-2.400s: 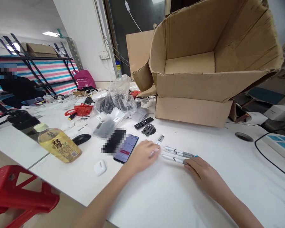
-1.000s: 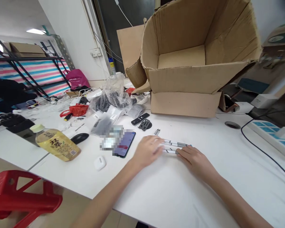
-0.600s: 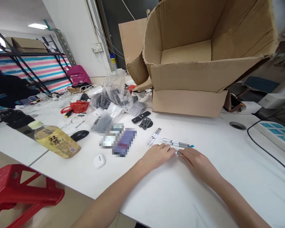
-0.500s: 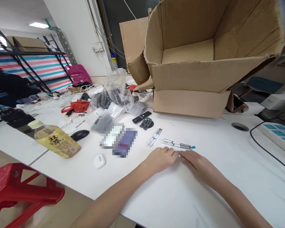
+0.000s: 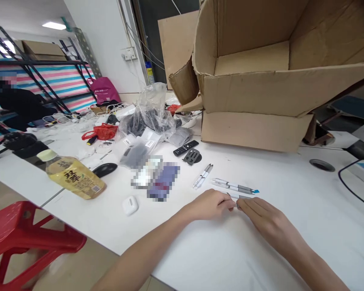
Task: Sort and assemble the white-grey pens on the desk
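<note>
Both of my hands meet low over the white table [image 5: 188,250], with their fingertips almost touching. My left hand [image 5: 212,205] is closed, its fingers curled toward a slim pen [image 5: 237,196] with a white barrel and grey grip. From the other side my right hand [image 5: 265,216] pinches it, thumb and fingers pressed together. Much of this pen hides behind the fingers, and a small grey bit shows between the fingertips. Just beyond lies a pair of white and grey pens [image 5: 233,186], one with a blue tip. Another pair of pens [image 5: 203,176] rests to the left.
A big open cardboard box [image 5: 255,129] stands at the back. Left of the pens are a black remote [image 5: 186,148], blurred flat packs [image 5: 164,182], a white earphone case [image 5: 130,205], a lying drink bottle [image 5: 75,176] and a black mouse [image 5: 104,169]. A red stool [image 5: 6,230] stands beside the table.
My view has turned slightly left, shifting the scene rightward. My hands have come a little nearer to me, and a white and grey pen now shows beside the fingers.
</note>
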Demonstrator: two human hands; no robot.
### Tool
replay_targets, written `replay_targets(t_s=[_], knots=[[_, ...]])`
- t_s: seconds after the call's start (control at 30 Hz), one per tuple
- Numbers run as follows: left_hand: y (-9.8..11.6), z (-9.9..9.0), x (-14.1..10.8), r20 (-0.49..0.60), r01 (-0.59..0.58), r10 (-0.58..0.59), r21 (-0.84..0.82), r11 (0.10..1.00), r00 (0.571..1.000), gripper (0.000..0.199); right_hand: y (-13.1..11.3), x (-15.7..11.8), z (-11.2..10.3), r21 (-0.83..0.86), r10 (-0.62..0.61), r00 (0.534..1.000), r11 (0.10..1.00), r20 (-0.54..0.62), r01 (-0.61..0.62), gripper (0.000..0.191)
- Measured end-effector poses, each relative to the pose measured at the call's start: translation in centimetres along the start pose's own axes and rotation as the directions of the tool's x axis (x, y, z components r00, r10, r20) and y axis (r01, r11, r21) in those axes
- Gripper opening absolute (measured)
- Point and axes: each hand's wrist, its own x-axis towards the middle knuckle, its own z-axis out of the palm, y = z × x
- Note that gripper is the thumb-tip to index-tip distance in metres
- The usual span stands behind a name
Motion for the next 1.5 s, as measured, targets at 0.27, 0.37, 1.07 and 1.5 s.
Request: replay_targets(t_s=[0.27,0.37,1.07,1.5], knots=[[0.4,-0.3,-0.1,-0.002,0.021,-0.021,0.068,0.997,1.000,0.043,0.4,-0.3,0.3,0.027,0.021,0.999,0.999,0.041,-0.022,0.025],[0.7,0.1,-0.1,-0.125,-0.019,0.077,0.410,0.912,0.989,0.038,0.5,-0.2,0.4,0.120,0.249,0.968,0.961,0.026,-0.251,0.023],[0.3,1.0,0.0,-0.152,0.013,0.094,0.584,0.812,0.984,0.030,-0.1,1.4,0.2,0.623,0.537,0.761,0.468,0.363,-0.627,0.026],[-0.3,1.3,0.1,-0.178,0.013,0.109,0.575,0.818,0.978,0.027,0.2,1.3,0.1,0.658,0.465,0.818,0.505,0.338,-0.558,0.044]])
